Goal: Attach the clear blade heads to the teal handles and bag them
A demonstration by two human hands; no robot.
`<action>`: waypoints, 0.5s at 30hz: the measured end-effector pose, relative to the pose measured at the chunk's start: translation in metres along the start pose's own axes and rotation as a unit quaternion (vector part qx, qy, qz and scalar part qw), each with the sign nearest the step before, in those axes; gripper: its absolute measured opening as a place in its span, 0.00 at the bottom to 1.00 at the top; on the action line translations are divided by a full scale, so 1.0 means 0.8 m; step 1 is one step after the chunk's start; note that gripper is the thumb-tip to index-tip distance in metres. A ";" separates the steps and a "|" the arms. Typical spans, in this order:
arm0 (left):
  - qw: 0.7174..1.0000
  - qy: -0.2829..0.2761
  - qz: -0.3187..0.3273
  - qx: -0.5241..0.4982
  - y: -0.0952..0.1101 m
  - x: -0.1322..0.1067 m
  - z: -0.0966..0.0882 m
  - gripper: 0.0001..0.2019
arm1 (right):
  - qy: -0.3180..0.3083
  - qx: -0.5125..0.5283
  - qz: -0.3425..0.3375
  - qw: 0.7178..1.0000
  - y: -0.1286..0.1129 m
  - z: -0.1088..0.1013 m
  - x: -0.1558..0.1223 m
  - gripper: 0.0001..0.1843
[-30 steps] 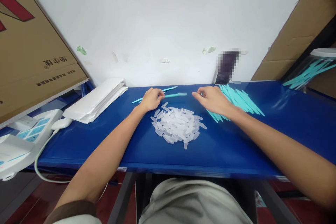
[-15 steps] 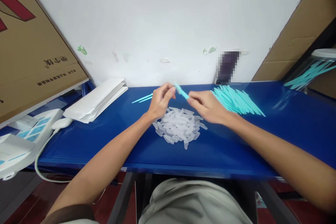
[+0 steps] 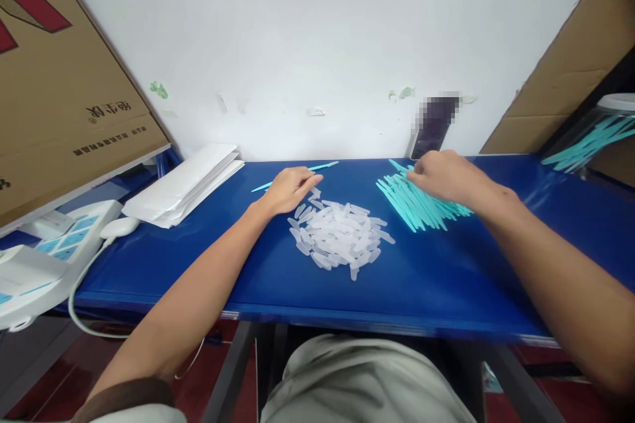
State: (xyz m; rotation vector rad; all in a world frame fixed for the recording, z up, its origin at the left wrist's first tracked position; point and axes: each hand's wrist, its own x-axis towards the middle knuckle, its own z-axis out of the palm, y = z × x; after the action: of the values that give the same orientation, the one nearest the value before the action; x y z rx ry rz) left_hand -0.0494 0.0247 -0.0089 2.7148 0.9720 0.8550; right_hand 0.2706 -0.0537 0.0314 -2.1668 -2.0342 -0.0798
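A heap of small clear plastic caps point(image 3: 340, 238) lies mid-table on the blue tabletop point(image 3: 198, 258). My left hand point(image 3: 290, 188) rests just behind the heap's left edge, with its fingers stretched low and close together. A thin teal stick point(image 3: 325, 166) lies beside it and runs partly under it. To the right is a fanned pile of teal sticks point(image 3: 417, 208). My right hand point(image 3: 444, 175) sits on the far end of that pile, and its fingertips are curled down and pinched on a stick there.
A stack of white paper bags point(image 3: 181, 185) lies at the back left. A white device with a cable point(image 3: 44, 258) and a leaning cardboard box point(image 3: 64, 92) are further left. A phone point(image 3: 431, 132) leans against the wall. A jar of teal sticks point(image 3: 590, 139) stands at the far right.
Half a second ago both hands held one teal stick above the caps. My left hand has dropped back left to the table, and my right hand has swung right onto the stick pile.
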 end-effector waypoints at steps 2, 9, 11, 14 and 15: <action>0.999 -0.023 -0.005 0.035 -0.005 -0.001 0.002 0.26 | -0.045 -0.049 0.060 0.996 0.014 -0.003 0.003 0.21; 0.965 -0.024 -0.178 0.191 -0.059 -0.010 -0.008 0.23 | -0.043 -0.083 0.135 0.986 0.008 -0.014 -0.006 0.26; 0.950 -0.072 -0.223 0.205 -0.074 -0.015 -0.010 0.25 | -0.022 -0.063 0.107 0.992 0.000 -0.013 -0.005 0.25; 0.948 -0.099 -0.234 0.191 -0.085 -0.017 -0.009 0.22 | 0.003 -0.032 0.034 0.999 -0.012 -0.005 -0.001 0.22; 0.951 -0.098 -0.227 0.185 -0.087 -0.016 -0.008 0.21 | 0.009 -0.025 0.012 1.000 -0.015 -0.001 0.000 0.21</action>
State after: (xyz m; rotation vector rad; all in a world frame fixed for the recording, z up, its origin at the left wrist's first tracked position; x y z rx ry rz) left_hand -0.0991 0.0708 -0.0307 2.5991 1.7585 0.3346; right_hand 0.2585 -0.0530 0.0334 -2.2104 -2.0181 -0.1467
